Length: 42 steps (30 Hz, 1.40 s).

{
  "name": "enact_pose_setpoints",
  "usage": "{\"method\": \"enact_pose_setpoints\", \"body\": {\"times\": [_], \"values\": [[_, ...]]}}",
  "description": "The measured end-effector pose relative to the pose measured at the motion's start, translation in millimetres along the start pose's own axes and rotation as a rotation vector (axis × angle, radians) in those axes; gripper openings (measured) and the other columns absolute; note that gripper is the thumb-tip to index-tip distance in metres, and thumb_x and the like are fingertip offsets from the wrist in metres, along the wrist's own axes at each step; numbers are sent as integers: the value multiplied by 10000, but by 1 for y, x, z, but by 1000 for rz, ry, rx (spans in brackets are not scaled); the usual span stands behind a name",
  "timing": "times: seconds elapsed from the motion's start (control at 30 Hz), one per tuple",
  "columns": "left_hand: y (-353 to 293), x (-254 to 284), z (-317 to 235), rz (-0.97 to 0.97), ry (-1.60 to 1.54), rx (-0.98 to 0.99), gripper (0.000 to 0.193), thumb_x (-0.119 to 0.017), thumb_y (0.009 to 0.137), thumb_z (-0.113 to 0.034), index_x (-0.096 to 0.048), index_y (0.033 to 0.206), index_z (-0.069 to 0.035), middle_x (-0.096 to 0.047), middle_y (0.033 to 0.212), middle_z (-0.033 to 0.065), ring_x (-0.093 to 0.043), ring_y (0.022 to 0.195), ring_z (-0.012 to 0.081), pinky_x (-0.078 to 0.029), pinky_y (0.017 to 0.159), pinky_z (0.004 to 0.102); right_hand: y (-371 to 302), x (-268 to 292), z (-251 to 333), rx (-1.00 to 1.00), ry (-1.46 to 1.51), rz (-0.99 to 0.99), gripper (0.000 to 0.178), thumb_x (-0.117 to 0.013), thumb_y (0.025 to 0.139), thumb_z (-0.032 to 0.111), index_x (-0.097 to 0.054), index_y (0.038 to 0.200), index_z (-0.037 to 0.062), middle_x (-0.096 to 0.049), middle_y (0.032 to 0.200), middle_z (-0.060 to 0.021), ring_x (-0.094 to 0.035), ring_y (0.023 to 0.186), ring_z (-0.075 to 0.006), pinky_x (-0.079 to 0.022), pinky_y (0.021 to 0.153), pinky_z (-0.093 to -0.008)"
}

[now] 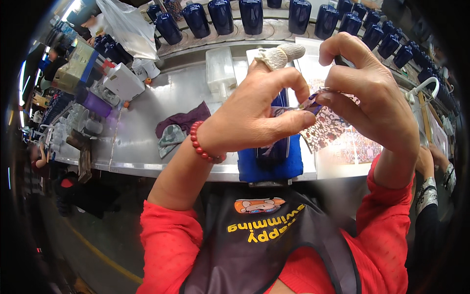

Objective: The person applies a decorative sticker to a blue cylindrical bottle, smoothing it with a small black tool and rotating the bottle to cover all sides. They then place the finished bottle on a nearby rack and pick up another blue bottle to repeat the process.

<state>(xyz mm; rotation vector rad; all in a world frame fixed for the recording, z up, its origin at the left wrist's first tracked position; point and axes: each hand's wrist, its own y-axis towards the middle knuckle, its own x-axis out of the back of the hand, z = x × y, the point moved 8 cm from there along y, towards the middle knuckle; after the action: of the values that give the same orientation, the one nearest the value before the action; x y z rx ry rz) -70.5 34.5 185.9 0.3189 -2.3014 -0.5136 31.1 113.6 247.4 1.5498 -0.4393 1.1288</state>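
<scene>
both hands are raised above the surface (147,122) and meet over a small patterned label strip (313,100), pinched from either side. the left hand (254,115) has its grip clenched on the strip's left end between thumb and forefinger; one finger wears a knitted white finger cot (281,54). the right hand (372,93) has its grip clenched on the right end, fingertips drawn tight together.

directly beneath the hands a dark blue bottle (276,147) lies on a blue cloth pad (269,166) at the surface's near edge. judged from this, the strip is in hand but not yet on the bottle (no contact between them shows), so the fixing of it remains to be done. a patterned sheet (328,130) lies just beside the pad, under the right hand.

a row of dark blue bottles (254,14) stands along the far edge; whether these carry strips cannot be told.

hidden: most of the lying bottle behind the left hand, and the strip's middle and backing. a crumpled purple rag (183,120) lies to the left.
</scene>
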Motion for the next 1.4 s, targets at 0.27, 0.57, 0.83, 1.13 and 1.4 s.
{"method": "enact_pose_setpoints", "body": {"times": [0.27,0.57,0.83,1.13,1.4], "values": [[-40,12,-7,23,-153,141,292,-751,803,-253,-582,911,-40,-615,901,105,-545,839,266,-447,792,365,-17,-18,2,-16,226,104,226,-754,840,131,-570,806,4,-562,1023,-156,-562,847,-251,-445,722,-341],[-71,-31,111,-108,-674,565,170,-687,958,-181,-620,972,-25,-631,978,6,-596,874,73,-489,772,237,-54,-130,-80,-518,480,159,239,-724,936,169,-561,835,25,-582,1019,-85,-608,885,-203,-523,702,-314],[-74,-21,150,-290,-642,544,138,-640,983,-129,-606,907,-19,-615,899,10,-618,803,94,-502,726,265,-62,-150,-106,-517,526,33,185,-718,941,192,-662,920,16,-590,968,-106,-604,908,-271,-495,822,-376],[-72,-30,186,-259,-595,559,127,-619,1008,-139,-647,988,-17,-662,1011,10,-574,938,80,-471,874,255,-79,-176,-127,-770,710,47,158,-640,994,150,-636,949,-1,-571,1029,-82,-594,867,-182,-512,727,-305],[-86,-11,139,-613,115,305,372,-601,1011,-326,-657,1215,-20,-626,1229,168,-562,1161,292,-406,1030,411,-95,-142,-84,-553,123,-347,372,-689,959,228,-641,1285,55,-558,1254,-183,-569,1111,-329,-473,979,-409]]}}
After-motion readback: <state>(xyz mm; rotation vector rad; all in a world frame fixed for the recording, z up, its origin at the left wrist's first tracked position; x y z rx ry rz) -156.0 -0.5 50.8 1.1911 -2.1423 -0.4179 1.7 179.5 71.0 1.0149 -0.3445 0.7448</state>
